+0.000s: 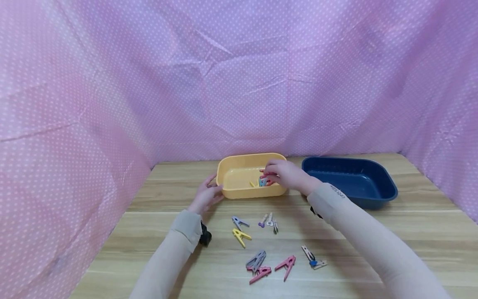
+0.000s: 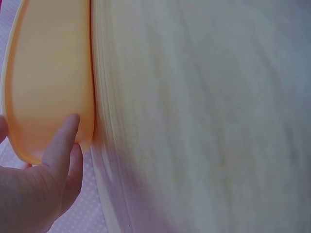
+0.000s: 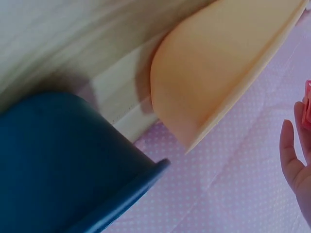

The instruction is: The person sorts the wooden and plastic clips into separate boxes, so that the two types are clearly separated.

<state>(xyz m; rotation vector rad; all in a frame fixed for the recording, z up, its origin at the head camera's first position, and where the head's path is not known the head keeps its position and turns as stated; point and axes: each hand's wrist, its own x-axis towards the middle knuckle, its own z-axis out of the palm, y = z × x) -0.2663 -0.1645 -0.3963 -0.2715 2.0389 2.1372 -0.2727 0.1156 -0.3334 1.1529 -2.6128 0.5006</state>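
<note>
My left hand [image 1: 207, 195] rests against the left end of a yellow plastic basin [image 1: 239, 194], its extended fingers touching the outer wall. In the left wrist view, one finger lies along the side of that basin [image 2: 53, 73]. Over the basin's right part, my right hand [image 1: 287, 175] pinches a red clothespin [image 3: 307, 104], only partly seen at the edge of the right wrist view. Beneath those fingers, a yellow clothespin [image 1: 254, 184] and a blue clothespin [image 1: 263, 182] lie in the basin; the hand partly hides red pieces there.
A dark blue basin [image 1: 351, 182] stands to the right. On the wooden table nearer me lie several clothespins, among them a yellow one [image 1: 240, 236], a pink one [image 1: 286, 265], a grey one [image 1: 256, 261] and small wooden ones [image 1: 308, 253]. Pink dotted cloth [image 1: 239, 104] hangs behind and at both sides.
</note>
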